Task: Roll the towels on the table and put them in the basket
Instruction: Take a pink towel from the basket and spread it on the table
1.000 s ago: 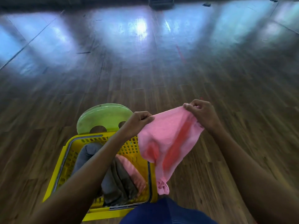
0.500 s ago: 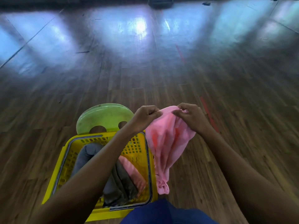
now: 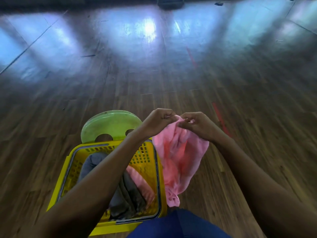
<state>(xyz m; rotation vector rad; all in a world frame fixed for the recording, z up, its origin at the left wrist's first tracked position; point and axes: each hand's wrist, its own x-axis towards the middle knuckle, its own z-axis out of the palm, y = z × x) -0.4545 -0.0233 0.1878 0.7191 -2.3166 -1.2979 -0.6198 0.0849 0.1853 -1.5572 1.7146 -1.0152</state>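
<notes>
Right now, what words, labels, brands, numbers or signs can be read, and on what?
None can be read.
The yellow basket, pink towel and green stool show no print; the red floor strips are plain marks; the dark object at the far edge is too blurred to tell.

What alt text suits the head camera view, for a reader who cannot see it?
The left hand and right hand pinch the top edge of a pink towel close together, so it hangs beside a yellow basket. The basket holds grey towels and a pink cloth; a green stool stands beyond it on a wooden floor.
</notes>
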